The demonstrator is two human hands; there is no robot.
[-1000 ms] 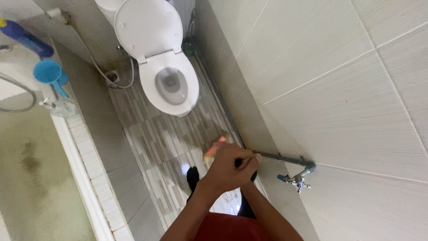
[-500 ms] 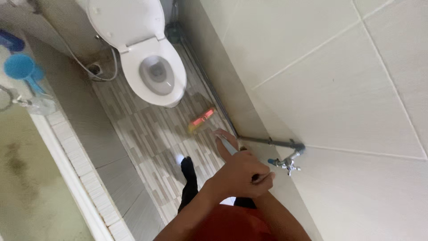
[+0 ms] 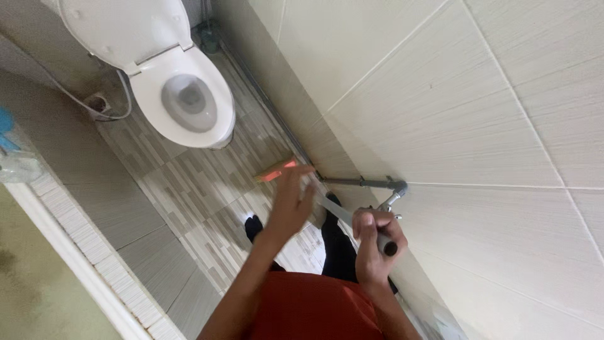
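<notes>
Gripping the dark end of a long brush handle (image 3: 343, 216) in the closed right hand (image 3: 375, 245), left hand (image 3: 290, 203) loosely open against the shaft farther down, orange-red brush head (image 3: 275, 171) on patterned floor tiles (image 3: 189, 189) beyond, white toilet (image 3: 182, 104) past it.

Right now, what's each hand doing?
Left hand: open, fingers spread, by the brush handle.
Right hand: closed around the brush handle's end.

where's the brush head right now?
Head view: the orange brush head sits on the patterned floor at the wall base, just below-right of the toilet, beyond the left hand.
</notes>
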